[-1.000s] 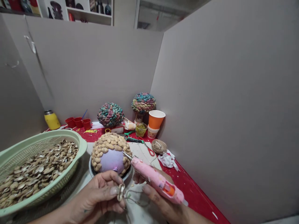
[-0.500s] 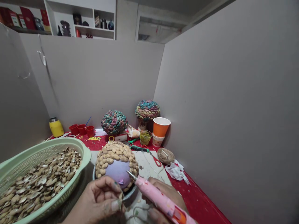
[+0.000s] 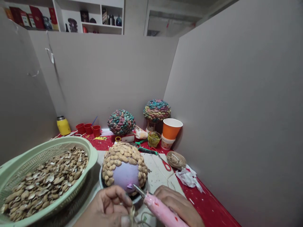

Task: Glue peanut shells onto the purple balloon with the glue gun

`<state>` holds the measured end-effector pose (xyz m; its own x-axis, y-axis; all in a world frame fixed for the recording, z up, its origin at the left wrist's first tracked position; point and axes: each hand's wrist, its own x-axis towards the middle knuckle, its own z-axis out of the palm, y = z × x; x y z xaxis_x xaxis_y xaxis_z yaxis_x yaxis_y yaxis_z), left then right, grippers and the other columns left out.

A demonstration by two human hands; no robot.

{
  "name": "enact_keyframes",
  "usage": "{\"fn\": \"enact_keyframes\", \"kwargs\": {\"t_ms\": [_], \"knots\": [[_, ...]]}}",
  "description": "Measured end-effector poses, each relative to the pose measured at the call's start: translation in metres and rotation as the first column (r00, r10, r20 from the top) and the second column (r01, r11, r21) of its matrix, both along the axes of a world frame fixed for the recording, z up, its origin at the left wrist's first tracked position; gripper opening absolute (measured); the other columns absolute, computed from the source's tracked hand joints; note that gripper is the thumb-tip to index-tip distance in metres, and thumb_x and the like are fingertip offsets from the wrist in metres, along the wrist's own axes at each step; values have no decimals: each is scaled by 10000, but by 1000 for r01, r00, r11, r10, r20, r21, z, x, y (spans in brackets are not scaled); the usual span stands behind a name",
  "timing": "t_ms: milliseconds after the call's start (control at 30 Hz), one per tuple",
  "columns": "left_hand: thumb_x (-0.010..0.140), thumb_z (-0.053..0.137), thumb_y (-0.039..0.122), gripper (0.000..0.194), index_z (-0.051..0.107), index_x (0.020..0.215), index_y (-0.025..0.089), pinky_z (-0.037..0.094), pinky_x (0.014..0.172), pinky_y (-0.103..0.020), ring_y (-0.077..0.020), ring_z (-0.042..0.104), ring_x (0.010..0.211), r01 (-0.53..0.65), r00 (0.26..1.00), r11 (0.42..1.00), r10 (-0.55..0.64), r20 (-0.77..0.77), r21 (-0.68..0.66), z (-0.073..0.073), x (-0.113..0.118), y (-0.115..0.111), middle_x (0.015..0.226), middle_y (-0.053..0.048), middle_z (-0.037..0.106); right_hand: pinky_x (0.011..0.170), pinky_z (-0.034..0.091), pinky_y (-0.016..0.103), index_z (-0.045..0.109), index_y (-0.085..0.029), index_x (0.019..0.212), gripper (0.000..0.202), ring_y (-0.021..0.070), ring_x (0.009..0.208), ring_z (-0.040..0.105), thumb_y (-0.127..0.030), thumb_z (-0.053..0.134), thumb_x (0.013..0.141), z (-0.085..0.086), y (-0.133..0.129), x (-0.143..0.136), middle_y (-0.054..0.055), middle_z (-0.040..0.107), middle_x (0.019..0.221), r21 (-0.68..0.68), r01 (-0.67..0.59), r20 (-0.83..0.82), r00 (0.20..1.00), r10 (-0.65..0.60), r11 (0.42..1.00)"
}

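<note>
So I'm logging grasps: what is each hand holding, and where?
Right hand grips the pink glue gun around its body. Left hand pinches a peanut shell by its edge between thumb and fingertips.

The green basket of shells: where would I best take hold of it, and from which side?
Grip the green basket by its broad, outturned rim at the near right edge, coming from the ball side. That rim is bare and overhangs the wall; the shells lie below it.

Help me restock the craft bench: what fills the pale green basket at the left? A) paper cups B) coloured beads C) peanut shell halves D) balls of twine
C: the green basket is heaped with split, empty peanut shell halves, like the whole shells stuck over the purple ball beside it.
</note>
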<state>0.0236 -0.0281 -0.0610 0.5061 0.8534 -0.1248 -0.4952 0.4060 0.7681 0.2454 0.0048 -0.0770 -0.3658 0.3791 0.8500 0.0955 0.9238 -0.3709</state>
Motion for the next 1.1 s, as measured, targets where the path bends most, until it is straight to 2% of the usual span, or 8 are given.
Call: {"fn": "enact_keyframes", "kwargs": {"t_ms": [167, 300, 467, 700, 933, 1100], "knots": [[666, 860, 259, 286, 653, 843, 172, 487, 672, -257, -144, 665, 672, -191, 976, 979, 197, -93, 68, 23, -9, 8, 732, -38, 731, 535, 447, 260, 591, -174, 924, 308, 155, 560, 568, -432, 445, 1012, -4, 1, -2, 36, 600, 657, 27, -12, 37, 999, 11, 1000], [697, 827, 252, 232, 648, 828, 183, 483, 707, -260, -140, 631, 701, -253, 945, 960, 272, -181, 123, 33, -13, 11, 746, -18, 709, 566, 443, 264, 558, -188, 868, 333, 155, 587, 573, -384, 355, 1044, -5, 2, -1, 39, 607, 662, 1, -60, 37, 998, 59, 998], [699, 821, 274, 240, 662, 856, 186, 461, 714, -246, -139, 587, 737, -252, 926, 950, 292, -238, 185, 31, -14, 11, 771, -6, 677, 585, 443, 273, 557, -189, 867, 335, 160, 606, 582, -480, 459, 1000, -3, 1, -1, 34, 615, 663, 15, -70, 74, 995, 68, 997], [664, 849, 284, 270, 658, 826, 184, 455, 725, -247, -143, 577, 759, -238, 929, 955, 276, -247, 175, 27, -12, 9, 786, -10, 667, 557, 412, 273, 523, -193, 811, 392, 153, 578, 558, -433, 323, 1048, -9, 0, -5, 30, 598, 637, 58, -32, 78, 997, 27, 998], [674, 844, 285, 264, 669, 841, 180, 452, 711, -233, -137, 573, 755, -230, 924, 953, 278, -261, 199, 24, -13, 9, 784, -7, 662, 541, 388, 280, 488, -207, 811, 381, 150, 562, 551, -404, 274, 1058, -11, 1, -4, 22, 596, 627, 83, -1, 118, 993, -9, 997], [673, 847, 275, 259, 668, 836, 183, 458, 708, -220, -127, 572, 749, -231, 921, 951, 282, -267, 207, 24, -14, 10, 788, -2, 662, 530, 379, 276, 465, -211, 796, 388, 145, 544, 530, -437, 282, 1053, -10, 1, -6, 13, 580, 610, 92, 18, 123, 992, -29, 996]]}}
